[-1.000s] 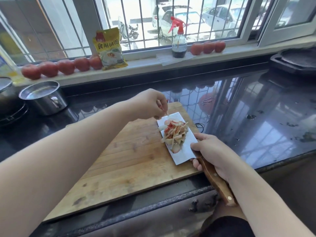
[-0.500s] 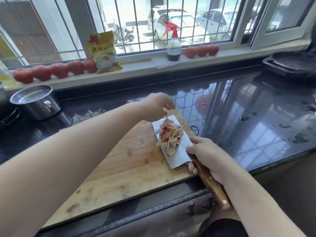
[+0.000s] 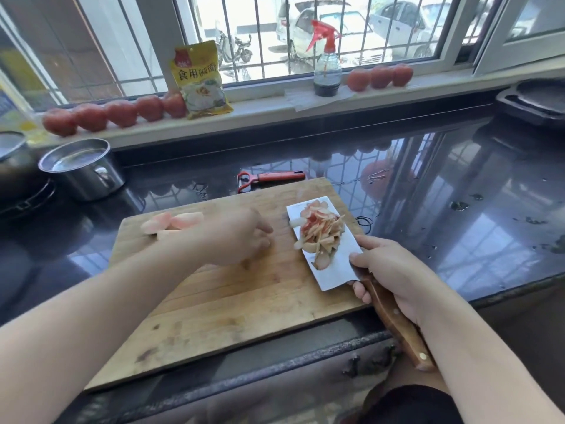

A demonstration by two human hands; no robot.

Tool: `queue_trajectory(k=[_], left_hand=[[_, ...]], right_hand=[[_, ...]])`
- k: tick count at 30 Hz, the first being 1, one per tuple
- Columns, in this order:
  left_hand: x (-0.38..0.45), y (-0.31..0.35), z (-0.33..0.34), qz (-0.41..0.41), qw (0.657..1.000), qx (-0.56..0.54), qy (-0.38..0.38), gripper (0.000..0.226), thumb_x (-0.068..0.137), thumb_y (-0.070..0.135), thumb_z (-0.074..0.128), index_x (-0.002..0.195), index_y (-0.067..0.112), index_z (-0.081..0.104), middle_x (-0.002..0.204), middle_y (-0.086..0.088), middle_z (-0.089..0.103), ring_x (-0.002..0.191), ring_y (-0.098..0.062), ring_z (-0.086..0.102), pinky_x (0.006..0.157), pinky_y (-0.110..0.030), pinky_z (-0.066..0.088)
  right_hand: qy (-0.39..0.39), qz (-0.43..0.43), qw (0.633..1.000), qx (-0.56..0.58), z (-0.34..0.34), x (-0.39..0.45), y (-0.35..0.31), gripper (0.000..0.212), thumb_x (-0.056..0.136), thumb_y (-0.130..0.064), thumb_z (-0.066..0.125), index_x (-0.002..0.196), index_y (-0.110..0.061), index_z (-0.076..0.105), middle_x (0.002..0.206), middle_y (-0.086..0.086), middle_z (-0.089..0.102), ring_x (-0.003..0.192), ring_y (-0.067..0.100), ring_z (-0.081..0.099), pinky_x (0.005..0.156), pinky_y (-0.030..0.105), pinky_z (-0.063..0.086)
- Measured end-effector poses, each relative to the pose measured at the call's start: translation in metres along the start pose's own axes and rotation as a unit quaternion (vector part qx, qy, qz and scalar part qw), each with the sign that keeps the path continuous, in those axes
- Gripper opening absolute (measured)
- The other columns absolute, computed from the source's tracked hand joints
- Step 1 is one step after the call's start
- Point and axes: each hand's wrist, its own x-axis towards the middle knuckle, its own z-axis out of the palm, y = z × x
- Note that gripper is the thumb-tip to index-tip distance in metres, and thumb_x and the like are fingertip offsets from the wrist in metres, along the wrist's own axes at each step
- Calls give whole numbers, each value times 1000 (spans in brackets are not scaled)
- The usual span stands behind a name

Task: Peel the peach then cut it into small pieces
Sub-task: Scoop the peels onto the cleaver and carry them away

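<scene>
Pale peeled peach halves point(image 3: 172, 225) at upper left of cutting board point(image 3: 232, 304), just left of loose, empty left hand point(image 3: 237, 237); right hand point(image 3: 394, 270) gripping cleaver point(image 3: 331, 270) loaded with peel strips point(image 3: 319, 232), frame centre-right.

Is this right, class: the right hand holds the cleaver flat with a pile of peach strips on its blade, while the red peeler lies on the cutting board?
Not quite. The right hand does hold the cleaver flat with peach strips on it, but the head view shows the red peeler on the dark countertop, just beyond the cutting board.
</scene>
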Motion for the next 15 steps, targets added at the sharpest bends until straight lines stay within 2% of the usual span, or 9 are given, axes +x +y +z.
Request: queue_trajectory(k=[2, 4, 6, 9, 11, 13, 15], left_hand=[[-17, 1, 21, 47, 997, 61, 5, 43, 109, 37, 43, 152, 34, 48, 162, 16, 35, 144, -14, 39, 117, -29, 30], [-27, 0, 38, 77, 993, 81, 30, 48, 112, 34, 35, 160, 35, 35, 168, 14, 25, 151, -13, 28, 119, -24, 21], [-30, -2, 44, 86, 991, 83, 58, 48, 113, 29, 32, 159, 40, 36, 168, 13, 27, 152, -12, 28, 116, -24, 23], [-35, -4, 44, 101, 989, 87, 69, 53, 109, 20, 37, 154, 48, 41, 165, 19, 31, 151, -10, 32, 112, -29, 36], [-39, -4, 44, 127, 982, 108, 91, 52, 105, 20, 44, 149, 47, 49, 159, 20, 43, 144, -12, 44, 106, -33, 47], [-42, -6, 46, 151, 970, 123, 143, 41, 101, 25, 50, 135, 41, 66, 143, 16, 60, 126, -17, 61, 93, -37, 55], [-45, -7, 44, 116, 971, 40, 206, 32, 100, 36, 52, 119, 34, 78, 124, 14, 72, 105, -17, 70, 83, -35, 57]], right_hand=[[3, 1, 1000, 5, 0, 0, 0, 34, 104, -5, 42, 122, -23, 65, 66, 14, 69, 45, 20, 51, 42, 26, 44], [2, 0, 1000, 2, 1, 0, 1, 34, 104, -5, 42, 123, -22, 65, 65, 14, 68, 45, 20, 51, 41, 26, 43], [4, 1, 1000, 1, 1, 1, 0, 33, 104, -5, 42, 122, -21, 65, 65, 14, 67, 45, 19, 51, 41, 26, 43], [7, 2, 1000, -3, 1, 1, 1, 33, 104, -6, 42, 123, -21, 64, 67, 15, 68, 45, 19, 51, 42, 26, 44], [9, 3, 1000, -4, 1, 1, 1, 34, 104, -6, 42, 126, -21, 63, 67, 15, 68, 46, 20, 52, 42, 27, 44], [12, 3, 1000, -5, 1, 1, 1, 35, 104, -6, 42, 128, -21, 62, 67, 15, 68, 46, 20, 52, 42, 27, 44], [14, 4, 1000, -7, 1, 2, 1, 35, 104, -6, 42, 130, -21, 61, 68, 15, 69, 46, 20, 53, 43, 27, 45]])
